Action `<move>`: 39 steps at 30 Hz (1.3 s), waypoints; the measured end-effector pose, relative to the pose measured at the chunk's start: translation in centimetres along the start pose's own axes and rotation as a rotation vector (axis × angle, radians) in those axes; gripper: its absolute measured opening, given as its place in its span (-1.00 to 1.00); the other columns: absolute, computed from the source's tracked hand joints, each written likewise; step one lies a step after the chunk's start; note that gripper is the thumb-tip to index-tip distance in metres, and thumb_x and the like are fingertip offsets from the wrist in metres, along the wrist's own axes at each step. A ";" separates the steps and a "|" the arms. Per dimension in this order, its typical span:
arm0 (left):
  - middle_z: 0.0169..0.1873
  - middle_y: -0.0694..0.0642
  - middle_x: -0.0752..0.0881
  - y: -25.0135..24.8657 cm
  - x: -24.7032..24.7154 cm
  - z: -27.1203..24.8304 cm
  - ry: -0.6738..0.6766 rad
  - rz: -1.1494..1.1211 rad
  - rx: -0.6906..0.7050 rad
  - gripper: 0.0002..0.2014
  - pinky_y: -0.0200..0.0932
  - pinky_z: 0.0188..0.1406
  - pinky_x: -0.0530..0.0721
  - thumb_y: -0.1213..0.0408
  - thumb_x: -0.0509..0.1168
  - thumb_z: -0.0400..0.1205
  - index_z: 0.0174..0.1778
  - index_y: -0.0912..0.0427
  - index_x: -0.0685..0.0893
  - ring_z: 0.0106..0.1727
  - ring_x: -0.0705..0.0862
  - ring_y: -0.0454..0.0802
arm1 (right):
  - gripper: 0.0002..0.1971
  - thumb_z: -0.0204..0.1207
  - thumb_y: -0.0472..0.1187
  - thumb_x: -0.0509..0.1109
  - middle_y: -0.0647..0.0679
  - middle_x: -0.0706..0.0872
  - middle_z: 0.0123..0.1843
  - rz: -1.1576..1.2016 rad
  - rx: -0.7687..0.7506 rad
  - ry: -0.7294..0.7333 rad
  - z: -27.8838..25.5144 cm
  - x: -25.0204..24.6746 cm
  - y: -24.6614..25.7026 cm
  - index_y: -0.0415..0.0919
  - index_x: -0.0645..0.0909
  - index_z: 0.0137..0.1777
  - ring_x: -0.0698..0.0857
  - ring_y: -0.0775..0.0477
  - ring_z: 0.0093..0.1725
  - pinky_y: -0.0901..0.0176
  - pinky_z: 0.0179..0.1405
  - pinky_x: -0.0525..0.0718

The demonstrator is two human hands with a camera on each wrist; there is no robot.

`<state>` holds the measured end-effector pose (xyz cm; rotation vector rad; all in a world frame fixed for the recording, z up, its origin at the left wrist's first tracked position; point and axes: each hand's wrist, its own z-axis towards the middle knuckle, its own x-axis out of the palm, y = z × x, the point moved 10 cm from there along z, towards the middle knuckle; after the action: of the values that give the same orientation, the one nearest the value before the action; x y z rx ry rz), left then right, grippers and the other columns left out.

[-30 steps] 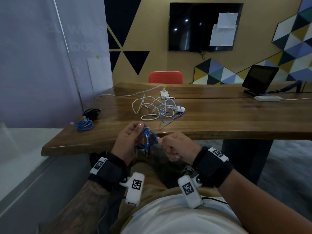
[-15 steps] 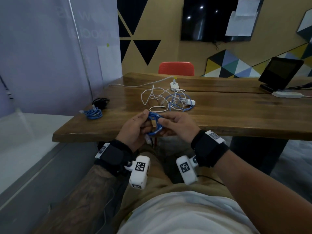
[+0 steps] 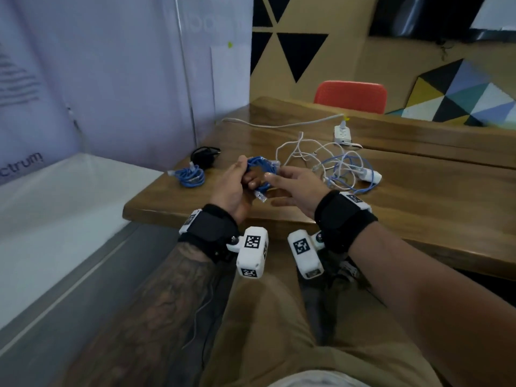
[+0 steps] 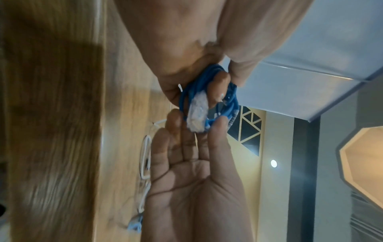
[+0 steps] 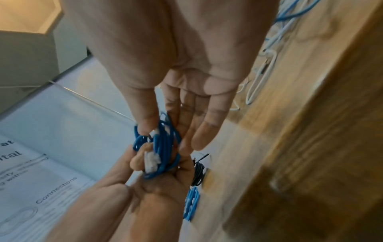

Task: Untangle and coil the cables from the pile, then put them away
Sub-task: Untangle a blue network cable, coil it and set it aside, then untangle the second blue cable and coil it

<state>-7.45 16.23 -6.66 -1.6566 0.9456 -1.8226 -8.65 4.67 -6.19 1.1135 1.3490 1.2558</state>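
Note:
My left hand point(image 3: 231, 188) grips a small coil of blue cable point(image 3: 261, 169) just above the table's near edge, its fingers curled through the loops point(image 4: 209, 78). A clear plug point(image 3: 259, 195) hangs from the coil point(image 5: 163, 147). Straight fingers of my right hand point(image 3: 296, 188) touch the coil's right side at their tips, palm open point(image 4: 192, 180). The tangled pile of white and blue cables point(image 3: 335, 166) lies on the wooden table point(image 3: 418, 205) beyond my right hand. A coiled blue cable point(image 3: 190, 175) and a coiled black cable point(image 3: 205, 156) lie at the table's left corner.
A white power strip point(image 3: 343, 134) with a white lead sits behind the pile. A white charger point(image 3: 371, 175) lies at the pile's right. A red chair point(image 3: 350, 96) stands beyond the table. A pale wall panel and ledge point(image 3: 69, 205) run along the left.
Both hands have risen with the blue coil and now sit over the table's near edge. My right hand, closed on the coil before, has straightened its fingers. The view swung left.

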 end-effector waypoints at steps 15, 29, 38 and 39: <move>0.20 0.04 0.67 -3.9 -9.7 2.7 -0.404 0.916 -0.040 -0.67 -0.01 -0.11 0.81 0.23 0.32 0.69 0.39 0.04 0.55 -0.01 0.73 0.00 | -0.67 0.61 -0.23 0.49 -0.27 0.81 -0.01 -0.234 0.319 0.207 14.2 4.6 -3.3 -0.24 0.48 0.26 0.79 -0.11 -0.30 -0.02 -0.17 0.82; 0.13 -0.32 0.57 -4.6 -10.0 4.1 -0.379 0.750 0.046 -0.54 0.02 0.11 0.77 0.40 0.29 0.69 0.53 0.07 0.49 0.17 0.68 -0.15 | -0.31 0.60 0.14 0.43 -0.24 0.61 0.34 -0.066 0.387 0.167 18.5 4.9 -4.4 -0.18 0.32 0.60 0.78 -0.12 -0.28 0.02 -0.29 0.79; 0.23 -0.13 0.59 -5.5 -10.0 3.6 -0.406 0.848 0.104 -0.70 -0.12 -0.07 0.77 0.33 0.32 0.67 0.28 -0.06 0.57 0.12 0.67 -0.15 | -0.53 0.58 0.11 0.46 -0.11 0.61 0.00 -0.226 0.262 0.094 18.8 3.7 -3.0 -0.19 0.52 0.31 0.71 -0.09 -0.21 0.04 -0.31 0.78; 0.21 -0.09 0.60 -5.8 -10.0 3.5 -0.413 0.874 0.112 -0.75 -0.12 -0.10 0.77 0.32 0.33 0.66 0.21 -0.06 0.58 0.12 0.67 -0.10 | -0.54 0.58 0.13 0.46 -0.10 0.61 -0.06 -0.244 0.238 0.090 19.0 3.6 -2.6 -0.18 0.53 0.28 0.70 -0.07 -0.25 0.05 -0.32 0.77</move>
<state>-2.11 26.89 -8.54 -1.1833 1.1041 -0.8913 9.62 10.61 -9.47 1.0239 1.6819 0.9959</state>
